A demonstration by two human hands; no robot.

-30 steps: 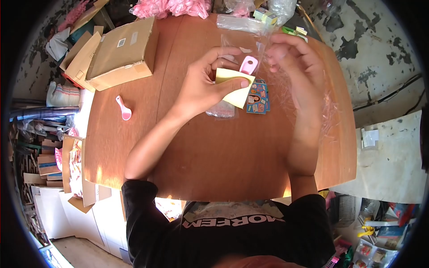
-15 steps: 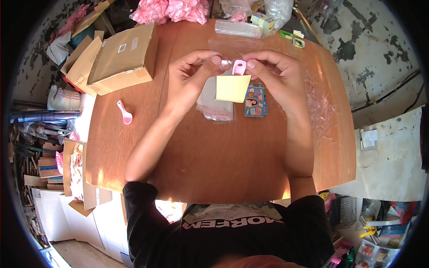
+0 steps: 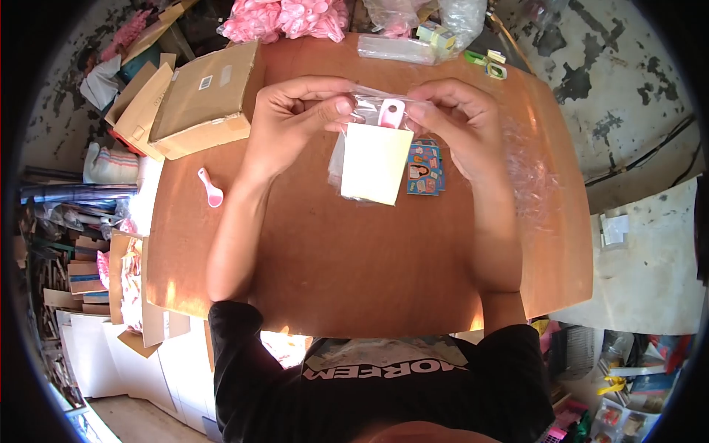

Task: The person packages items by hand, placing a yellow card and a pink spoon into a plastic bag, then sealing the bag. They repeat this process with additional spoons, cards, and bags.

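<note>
Both hands hold a clear bag (image 3: 369, 159) above the table (image 3: 354, 266). The left hand (image 3: 292, 118) and right hand (image 3: 458, 122) pinch its top corners; a yellow card (image 3: 375, 164) and pink scoop (image 3: 390, 113) sit inside.

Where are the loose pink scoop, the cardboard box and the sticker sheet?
loose pink scoop (image 3: 211, 189): head view, on its handle near the bowl.
cardboard box (image 3: 207, 92): head view, on its top face.
sticker sheet (image 3: 425, 171): head view, on its printed middle.
</note>
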